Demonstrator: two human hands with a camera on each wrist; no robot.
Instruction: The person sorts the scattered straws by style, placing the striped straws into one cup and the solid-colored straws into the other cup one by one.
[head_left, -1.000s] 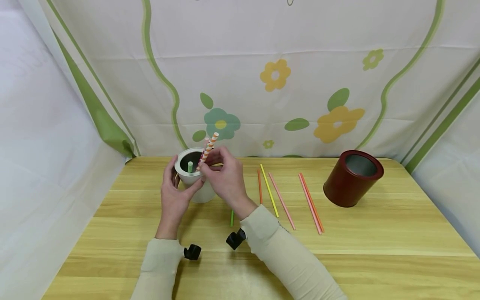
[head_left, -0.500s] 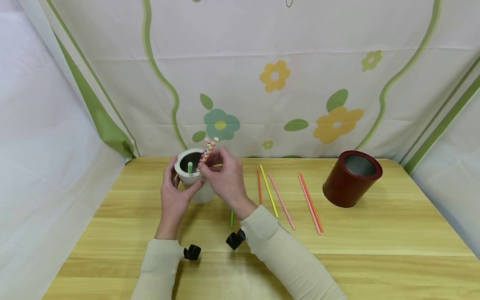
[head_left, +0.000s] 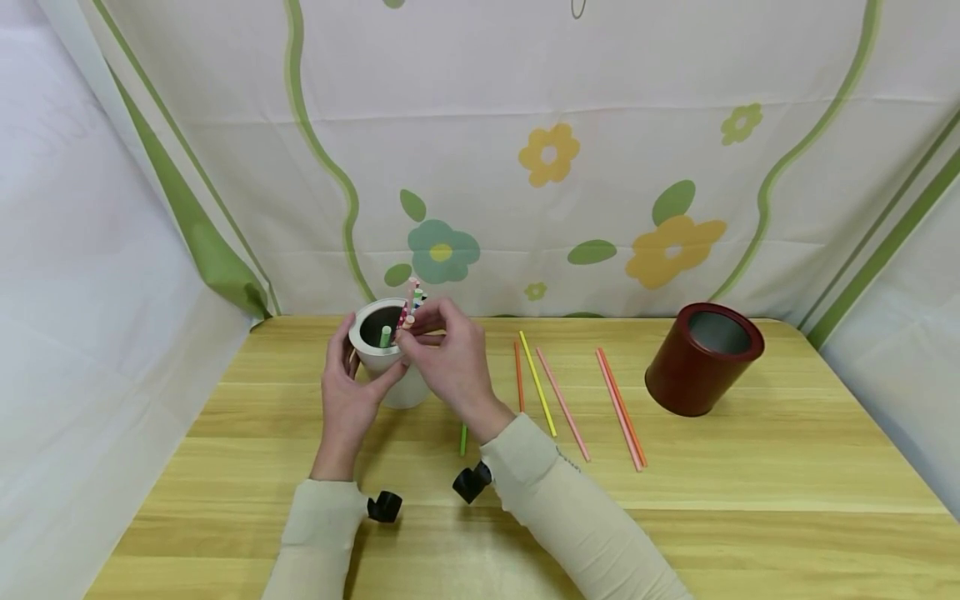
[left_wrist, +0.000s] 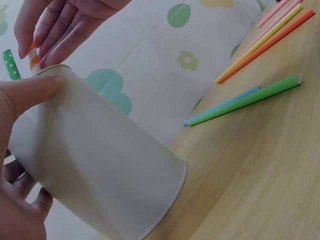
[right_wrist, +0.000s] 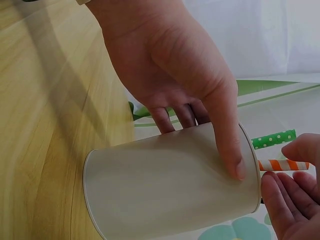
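My left hand (head_left: 351,408) grips a white can (head_left: 405,390), thumb near the rim and fingers round the far side. My right hand (head_left: 453,362) is at the can's right rim, where thumb and fingers pinch an orange-and-white striped paper straw (right_wrist: 286,165) that sticks a short way out of the mouth. A green straw with white dots (right_wrist: 274,139) leans inside the can beside it. Further patterned straws (head_left: 413,287) rise above the rim behind my right fingertips; their lower parts are hidden.
A dark red can (head_left: 693,367) stands at the right of the wooden table. Between the cans lie loose straws: green (head_left: 463,439), yellow (head_left: 538,383), orange (head_left: 519,375), pink (head_left: 564,404) and a blue one (left_wrist: 225,105). A flowered curtain (head_left: 495,192) hangs behind.
The orange-striped straw has sunk down into the white can between my right fingers. The green dotted straw has shifted slightly right. Both hands stay nearly in place.
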